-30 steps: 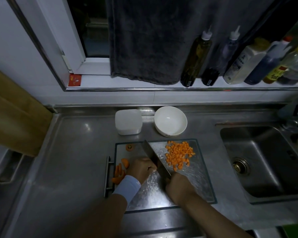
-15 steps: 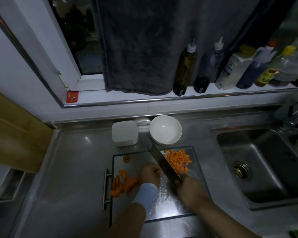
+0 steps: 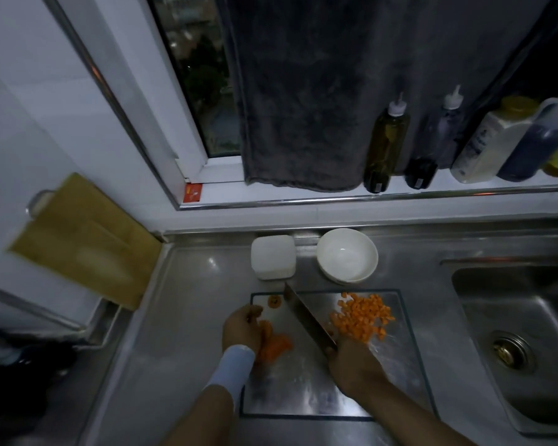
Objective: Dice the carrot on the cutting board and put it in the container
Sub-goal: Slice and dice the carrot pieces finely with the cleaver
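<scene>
A glass cutting board [image 3: 303, 394] lies on the steel counter. Diced carrot [image 3: 361, 318] is heaped at the board's far right. Uncut carrot slices [image 3: 273, 344] lie at its left, and a carrot end [image 3: 274, 300] sits near the far left corner. My left hand [image 3: 240, 326] rests curled over the slices and gathers them. My right hand [image 3: 351, 362] grips the handle of a cleaver [image 3: 306, 317], whose blade slants across the board between slices and dice. A white square container [image 3: 273, 257] stands just beyond the board.
A white bowl [image 3: 347, 254] sits right of the container. The sink [image 3: 522, 333] lies to the right. Several bottles [image 3: 387, 143] line the window ledge under a hanging grey towel [image 3: 303, 91]. A wooden board [image 3: 84, 239] leans at the left wall.
The camera view tilted up. My left hand moved left from the blade onto the carrot slices. The cleaver stayed slanted across the board in my right hand.
</scene>
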Action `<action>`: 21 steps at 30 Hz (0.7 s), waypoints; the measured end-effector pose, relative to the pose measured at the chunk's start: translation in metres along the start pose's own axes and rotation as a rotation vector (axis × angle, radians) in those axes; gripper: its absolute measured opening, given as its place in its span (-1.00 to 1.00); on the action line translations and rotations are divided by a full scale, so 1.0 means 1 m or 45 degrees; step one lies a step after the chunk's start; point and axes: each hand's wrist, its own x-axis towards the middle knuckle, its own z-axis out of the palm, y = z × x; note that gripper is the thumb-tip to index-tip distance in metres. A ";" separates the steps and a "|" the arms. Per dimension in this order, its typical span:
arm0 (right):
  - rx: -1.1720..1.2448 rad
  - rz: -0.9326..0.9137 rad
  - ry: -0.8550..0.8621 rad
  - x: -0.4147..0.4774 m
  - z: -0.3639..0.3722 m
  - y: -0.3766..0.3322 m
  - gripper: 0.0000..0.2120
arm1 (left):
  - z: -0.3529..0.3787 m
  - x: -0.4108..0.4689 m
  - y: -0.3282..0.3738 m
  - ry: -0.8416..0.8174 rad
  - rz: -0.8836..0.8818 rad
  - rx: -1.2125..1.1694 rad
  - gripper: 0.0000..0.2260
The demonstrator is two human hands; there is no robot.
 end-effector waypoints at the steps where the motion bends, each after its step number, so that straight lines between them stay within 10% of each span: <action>1: -0.006 0.002 -0.014 0.001 0.002 0.000 -0.72 | -0.007 0.000 -0.004 0.003 0.027 0.061 -0.69; 15: 0.050 0.239 0.061 0.012 0.013 -0.008 -0.73 | -0.027 0.013 -0.027 -0.320 0.112 0.850 -0.77; 21: 0.060 0.342 0.091 0.009 0.017 -0.024 -0.74 | -0.026 0.023 -0.021 -0.345 0.183 0.677 -0.75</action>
